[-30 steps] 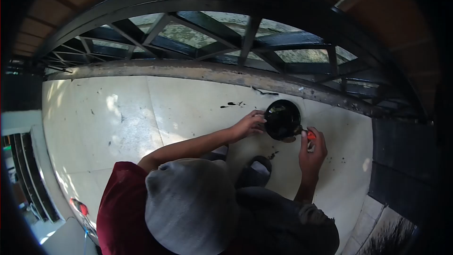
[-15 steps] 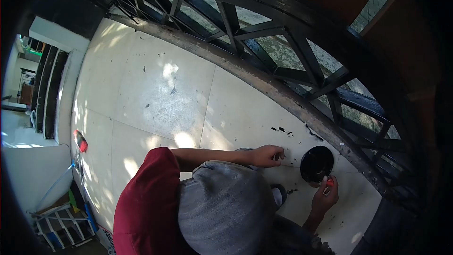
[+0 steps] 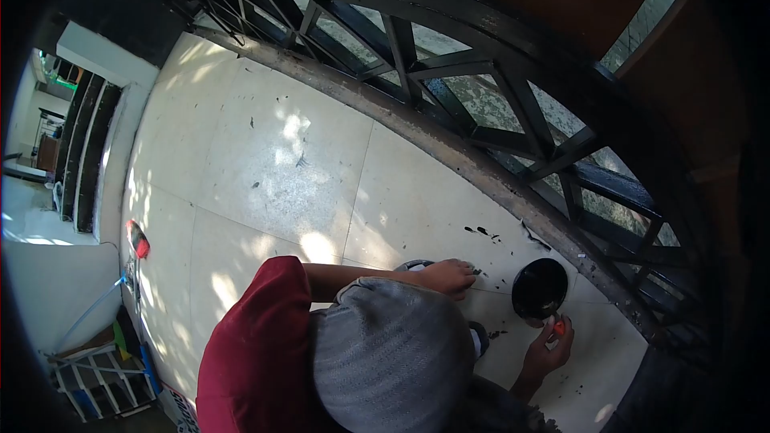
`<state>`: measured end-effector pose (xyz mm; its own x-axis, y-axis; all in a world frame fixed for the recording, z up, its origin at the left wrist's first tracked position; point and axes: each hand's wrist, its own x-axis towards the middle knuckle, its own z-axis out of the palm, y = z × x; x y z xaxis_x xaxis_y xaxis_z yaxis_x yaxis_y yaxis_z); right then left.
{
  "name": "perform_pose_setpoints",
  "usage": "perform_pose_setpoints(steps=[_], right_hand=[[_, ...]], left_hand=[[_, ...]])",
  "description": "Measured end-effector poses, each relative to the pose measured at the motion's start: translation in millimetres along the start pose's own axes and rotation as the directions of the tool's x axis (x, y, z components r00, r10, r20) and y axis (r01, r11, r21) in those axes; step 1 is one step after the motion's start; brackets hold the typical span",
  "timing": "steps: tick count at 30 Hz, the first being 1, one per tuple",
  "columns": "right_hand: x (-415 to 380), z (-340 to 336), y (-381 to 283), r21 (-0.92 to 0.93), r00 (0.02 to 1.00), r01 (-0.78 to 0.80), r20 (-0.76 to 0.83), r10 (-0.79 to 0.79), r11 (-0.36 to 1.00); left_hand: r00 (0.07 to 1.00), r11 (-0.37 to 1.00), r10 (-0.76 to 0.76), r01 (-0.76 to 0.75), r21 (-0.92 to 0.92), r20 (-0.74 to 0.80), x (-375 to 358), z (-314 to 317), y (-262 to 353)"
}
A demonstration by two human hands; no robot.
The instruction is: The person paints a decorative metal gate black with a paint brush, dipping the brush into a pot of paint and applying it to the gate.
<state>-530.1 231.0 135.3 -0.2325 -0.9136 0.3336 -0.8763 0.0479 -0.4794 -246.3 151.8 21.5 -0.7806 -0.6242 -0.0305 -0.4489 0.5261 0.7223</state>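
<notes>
My right hand [image 3: 549, 350] is closed around a red-orange handle [image 3: 559, 327] at the near rim of a black bowl [image 3: 540, 289]. Whatever is at the far end of that handle cannot be made out. The bowl stands on the tiled floor with something dark and glossy inside. My left hand [image 3: 451, 276] hangs low with its back up and fingers stretched to the right, next to a dark shoe [image 3: 417, 265]. It appears to hold nothing, though its fingertips are partly in shadow. A grey cap [image 3: 393, 353] covers part of the view beside my maroon sleeve [image 3: 253, 337].
A black metal gate [image 3: 497, 104] with diagonal bars runs along a raised brown edge [image 3: 449, 152]. Dark spots [image 3: 481, 231] mark the pale floor [image 3: 281, 152]. A red-and-black object [image 3: 138, 240] lies by the left wall, above a metal rack [image 3: 104, 385].
My left hand has dropped slightly, and its curled fingers have straightened. My right hand stays at the bowl's near rim with the handle. The whole view has shifted a little.
</notes>
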Motion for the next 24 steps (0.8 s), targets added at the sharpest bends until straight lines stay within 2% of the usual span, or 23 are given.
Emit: perform_pose_setpoints(steps=[1,3,4,5,7,8,9,11,12,14,15,17,18,19,21,23,24], right_hand=[[0,1,3,0.0,1.0,0.0,0.008,0.0,1.0],[0,7,11,0.001,0.971,0.089,-0.221,-0.087,0.996],[7,1,2,0.082,0.963,-0.268,0.052,0.264,0.96],[8,0,2,0.079,0.965,-0.261,0.046,0.258,0.962],[5,-2,1,0.011,0.994,-0.022,-0.104,0.023,1.0],[4,-3,0,0.03,0.985,-0.023,-0.171,0.028,0.999],[6,-3,-1,0.027,0.984,-0.029,-0.174,0.033,0.999],[14,-1,0,0.027,0.972,-0.197,0.137,0.192,0.98],[15,-1,-2,0.031,0.974,-0.192,0.13,0.186,0.981],[4,-7,-7,0.05,0.99,0.102,-0.099,-0.096,0.994],[3,-7,-10,0.047,0.992,0.092,-0.094,-0.088,0.995],[10,-5,-12,0.137,0.98,-0.188,0.096,0.176,0.973],[10,-8,-6,0.071,0.969,-0.144,0.214,0.126,0.987],[11,-8,-8,0.058,0.969,-0.152,0.206,0.137,0.987],[6,-14,-19,0.092,0.992,0.091,-0.09,-0.083,0.992],[13,-11,-21,0.197,0.996,-0.085,0.053,0.076,0.977],[17,-18,-21,0.15,0.997,-0.025,0.081,0.013,0.988]], left_hand=[[1.0,1.0,-0.001,0.001,-0.001,-0.024,-2,2,1],[0.999,1.0,0.007,-0.007,-0.003,-0.041,-5,4,2],[1.0,1.0,0.002,-0.002,-0.003,-0.025,-5,4,2],[1.0,1.0,-0.005,0.005,0.0,-0.016,-2,3,2],[1.0,1.0,0.0,0.001,0.004,-0.027,-1,2,-1],[1.0,1.0,0.006,-0.006,0.003,-0.026,-3,4,1],[1.0,1.0,0.012,-0.012,0.002,-0.021,-4,4,1],[1.0,1.0,-0.016,0.016,0.002,-0.006,-2,2,2],[1.0,1.0,-0.013,0.013,0.009,-0.012,1,0,0],[0.999,1.0,0.014,-0.014,-0.002,-0.043,-2,3,0],[0.999,1.0,0.015,-0.015,-0.009,-0.034,-5,6,1],[0.998,1.0,0.014,-0.014,0.004,-0.056,-3,3,1],[0.998,1.0,0.023,-0.023,0.007,-0.058,-2,0,-2],[0.998,1.0,0.015,-0.014,0.008,-0.066,-3,0,-4],[0.999,1.0,0.017,-0.017,-0.009,-0.037,-2,-1,2],[0.999,1.0,0.013,-0.013,-0.001,-0.052,-2,-1,3],[0.999,1.0,0.013,-0.013,-0.009,-0.044,-1,-1,2]])
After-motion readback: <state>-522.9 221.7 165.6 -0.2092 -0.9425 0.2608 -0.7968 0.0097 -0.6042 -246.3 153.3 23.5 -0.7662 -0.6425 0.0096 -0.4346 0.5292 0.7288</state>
